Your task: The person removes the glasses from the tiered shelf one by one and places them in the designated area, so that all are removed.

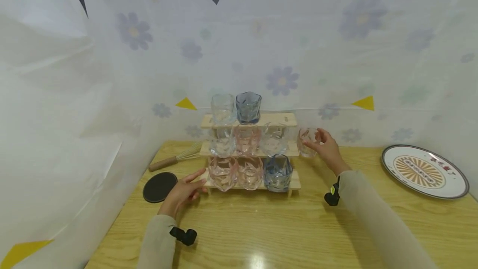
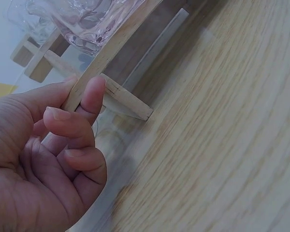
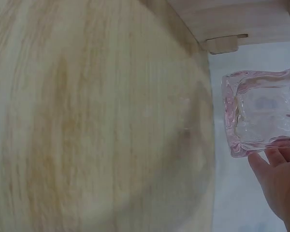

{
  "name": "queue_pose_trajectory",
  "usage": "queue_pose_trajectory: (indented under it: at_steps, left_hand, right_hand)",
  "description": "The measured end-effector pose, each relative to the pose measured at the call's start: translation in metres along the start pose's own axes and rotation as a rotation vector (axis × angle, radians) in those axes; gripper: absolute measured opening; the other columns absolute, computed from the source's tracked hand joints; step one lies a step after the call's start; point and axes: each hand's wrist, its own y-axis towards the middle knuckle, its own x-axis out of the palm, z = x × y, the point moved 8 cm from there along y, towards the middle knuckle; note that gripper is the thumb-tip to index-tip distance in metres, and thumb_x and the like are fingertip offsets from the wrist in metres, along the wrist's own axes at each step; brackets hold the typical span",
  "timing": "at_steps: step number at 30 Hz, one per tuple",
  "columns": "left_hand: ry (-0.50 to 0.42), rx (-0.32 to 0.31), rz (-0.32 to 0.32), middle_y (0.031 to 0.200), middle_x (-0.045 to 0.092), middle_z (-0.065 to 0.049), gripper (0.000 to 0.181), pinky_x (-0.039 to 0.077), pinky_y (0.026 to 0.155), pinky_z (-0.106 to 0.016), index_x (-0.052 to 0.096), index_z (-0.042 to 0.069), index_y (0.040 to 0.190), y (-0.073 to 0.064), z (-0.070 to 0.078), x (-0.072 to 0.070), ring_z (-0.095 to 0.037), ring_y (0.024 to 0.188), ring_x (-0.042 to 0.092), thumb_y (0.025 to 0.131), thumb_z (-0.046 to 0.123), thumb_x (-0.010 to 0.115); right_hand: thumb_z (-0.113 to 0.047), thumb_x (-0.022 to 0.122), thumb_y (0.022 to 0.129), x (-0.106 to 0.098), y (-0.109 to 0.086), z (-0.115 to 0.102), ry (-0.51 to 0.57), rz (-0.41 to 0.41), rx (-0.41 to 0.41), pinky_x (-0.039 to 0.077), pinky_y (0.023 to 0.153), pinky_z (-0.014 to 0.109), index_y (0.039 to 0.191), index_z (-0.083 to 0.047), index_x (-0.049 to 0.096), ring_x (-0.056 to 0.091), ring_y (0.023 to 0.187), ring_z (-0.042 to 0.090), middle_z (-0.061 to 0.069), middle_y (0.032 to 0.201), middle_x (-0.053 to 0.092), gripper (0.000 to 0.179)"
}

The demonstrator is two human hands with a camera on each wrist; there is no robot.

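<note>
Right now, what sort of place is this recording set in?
Probably a staged tabletop set, not a real kitchen: a wooden table hemmed in by floral sheeting, with a tiered wooden rack of glasses and a patterned plate.

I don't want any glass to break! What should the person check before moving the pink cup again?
1. Right hand holds the pink glass firmly: ok, fingers wrap around it.
2. Left hand steadies the wooden rack: ok, fingers pinch the bottom shelf edge.
3. Free spot on the rack: ok, top shelf is bare on its right side.
4. Other glasses sit upright on their shelves: ok.
5. Held glass is clear of the rack: ok, it is beside the right end.
6. Glass is empty and dry: cannot tell.
</note>
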Motion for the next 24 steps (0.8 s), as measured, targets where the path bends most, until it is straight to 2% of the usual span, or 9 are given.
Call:
queue_pose_trajectory:
  at_steps: [11,24]
  left_hand:
    - [-0.029,-0.001,0.012,0.075,0.070,-0.007,0.054,0.035,0.045,-0.020,0.047,0.023,0.142,0.000,0.000,0.000,-0.005,0.045,0.043,0.091,0.022,0.066]
    - [-0.048,0.008,-0.008,0.075,0.070,-0.007,0.056,0.036,0.045,-0.019,0.045,0.021,0.143,0.000,-0.001,0.002,-0.005,0.045,0.043,0.090,0.021,0.066]
  right_hand:
    - [-0.036,0.069,0.087,0.009,-0.001,0.006,0.030,0.018,0.031,0.023,0.107,0.056,0.153,-0.005,0.009,0.019,0.139,0.039,0.022,0.152,0.023,0.094]
    - [-0.042,0.070,0.085,0.013,0.005,0.023,0.030,0.018,0.049,0.022,0.107,0.058,0.153,-0.006,0.007,0.019,0.138,0.041,0.023,0.152,0.022,0.099]
